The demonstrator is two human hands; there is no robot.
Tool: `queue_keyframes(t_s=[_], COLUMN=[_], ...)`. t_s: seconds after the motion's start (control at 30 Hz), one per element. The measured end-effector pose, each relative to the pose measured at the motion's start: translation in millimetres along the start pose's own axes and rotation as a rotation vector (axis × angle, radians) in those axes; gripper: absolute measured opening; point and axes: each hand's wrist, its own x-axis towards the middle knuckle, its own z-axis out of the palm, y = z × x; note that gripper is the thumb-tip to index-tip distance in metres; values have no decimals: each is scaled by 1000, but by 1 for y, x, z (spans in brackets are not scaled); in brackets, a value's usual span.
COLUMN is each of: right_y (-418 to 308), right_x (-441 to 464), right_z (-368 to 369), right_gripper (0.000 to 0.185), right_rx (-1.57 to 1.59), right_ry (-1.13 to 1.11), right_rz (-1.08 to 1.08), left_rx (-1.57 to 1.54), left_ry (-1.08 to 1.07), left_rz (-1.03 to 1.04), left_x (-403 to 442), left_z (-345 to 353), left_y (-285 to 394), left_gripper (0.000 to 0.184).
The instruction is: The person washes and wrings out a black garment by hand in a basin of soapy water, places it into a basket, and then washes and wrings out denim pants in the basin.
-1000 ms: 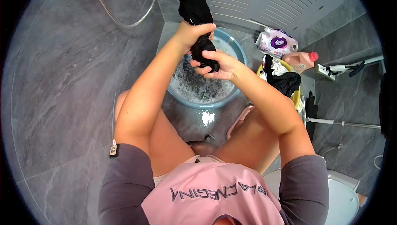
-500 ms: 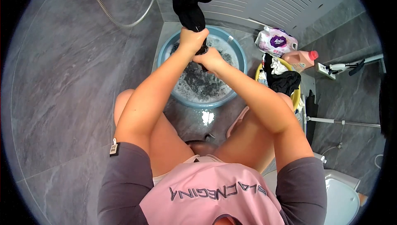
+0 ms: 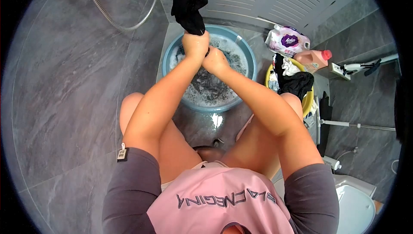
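Observation:
A wet-looking black cloth garment (image 3: 189, 10) is bunched in both my hands, over the far side of a blue basin (image 3: 253, 62). My left hand (image 3: 195, 45) is closed around it, and the bulk of the cloth sticks out beyond that fist. Close beside it, nearer my body, my right hand (image 3: 215, 61) is closed on the lower part of the same garment. The exact kind of garment cannot be made out. Grey soapy water (image 3: 211, 88) with white foam fills the basin below, and dark cloth seems to lie in it.
Right of the basin stands a yellow basin (image 3: 308, 104) holding black and white clothes (image 3: 299, 83). Behind it are a pink bottle with a red cap (image 3: 312, 59) and a white-purple detergent pouch (image 3: 288, 40). A shower hose (image 3: 101, 10) hangs at upper left; a grey louvered door (image 3: 262, 0) stands behind.
Both hands have shifted slightly left with the black garment. Its free end has bunched and dropped a little, and my fists are closer together.

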Motion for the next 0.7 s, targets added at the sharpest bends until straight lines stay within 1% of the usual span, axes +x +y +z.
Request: queue_keyframes(t_s=[0.13, 0.2, 0.23, 0.3, 0.33, 0.37, 0.43, 0.47, 0.5, 0.57, 0.6, 0.63, 0.67, 0.7], right_y=[-3, -5, -6, -9, -8, -9, -13, -6, -8, -12, -5, 2, 10, 10], right_x=[2, 2, 1, 0, 2, 1, -3, 0, -4, -12, -10, -9, -7, -8], right_z=[0, -2, -4, -7, -9, -15, -29, -25, -29, -34, -34, -37, -39, -46], right_gripper=[45, 48, 48, 50, 52, 52, 52, 59, 59, 71, 71, 71, 68, 65], right_rx=[-33, -32, -31, -61, 3, 3, 66, 23, 22, 205, 96, 96, 204, 310], right_ry=[-18, -30, -27, -29, -40, -39, -154, -174, -171, -506, -511, -506, -349, -193], right_rz=[24, -14, -11, -35, -58, -58, -71, -163, -160, -124, -365, -362, -419, -477], left_rx=[46, 106, 105, -161, -500, -619, -908, -971, -997, -1037, -993, -945, -937, -937], left_ry=[-7, -6, -10, 175, -321, -451, -637, -663, -647, -628, -686, -745, -717, -719], left_rz=[2, -24, -22, 198, -240, -340, -409, -440, -477, -525, -629, -732, -692, -688], left_x=[3, 7, 9, 17, 18, 19, 34, 39, 39, 39, 46, 52, 51, 46], left_z=[-2, -1, 2, 5, -21, -35, -43, -46, -51, -58, -68, -74, -76, -77], left_y=[0, -4, -6, -13, 17, 34, 24, 19, 20, 24, 25, 26, 25, 26], left_gripper=[32, 41, 41, 51, 51, 39, 41, 45, 46, 40, 37, 35, 30, 30])
